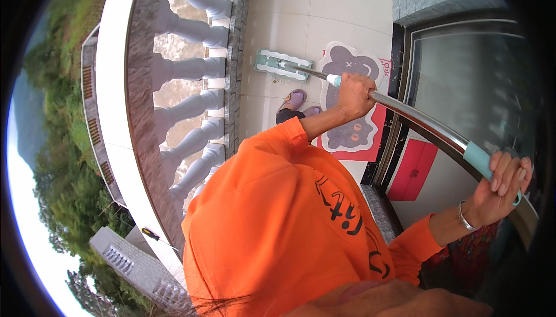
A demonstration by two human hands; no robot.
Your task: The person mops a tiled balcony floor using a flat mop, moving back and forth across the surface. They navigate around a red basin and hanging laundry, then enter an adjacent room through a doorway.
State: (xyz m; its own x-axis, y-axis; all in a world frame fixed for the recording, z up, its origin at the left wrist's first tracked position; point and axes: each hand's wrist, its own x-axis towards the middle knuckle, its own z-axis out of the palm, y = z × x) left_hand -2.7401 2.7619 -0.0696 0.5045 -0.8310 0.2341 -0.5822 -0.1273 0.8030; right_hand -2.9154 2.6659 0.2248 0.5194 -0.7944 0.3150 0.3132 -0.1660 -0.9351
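Note:
My left hand [356, 95] grips the lower part of the metal pole [421, 119] of a flat mop, just above a white and pale-green collar. Higher up, my right hand [499, 189] is wrapped around the pale-green end grip [478, 160]; its wrist carries a silver bangle [467, 218]. The pole slants down to a rectangular mop head [284, 65], pale green with white scalloped strips, which rests on the tiled floor [278, 21]. Small bits of debris [279, 81] lie beside the head. My feet, in purple slippers [297, 98], stand close by.
A grey animal-shaped mat [345, 95] lies over a red mat [378, 143]. Stone balusters [191, 67] and a white-topped railing [115, 78] run along the left. A screwdriver [150, 233] lies on the railing. On the right are a glass door [460, 65] and red paper [412, 169].

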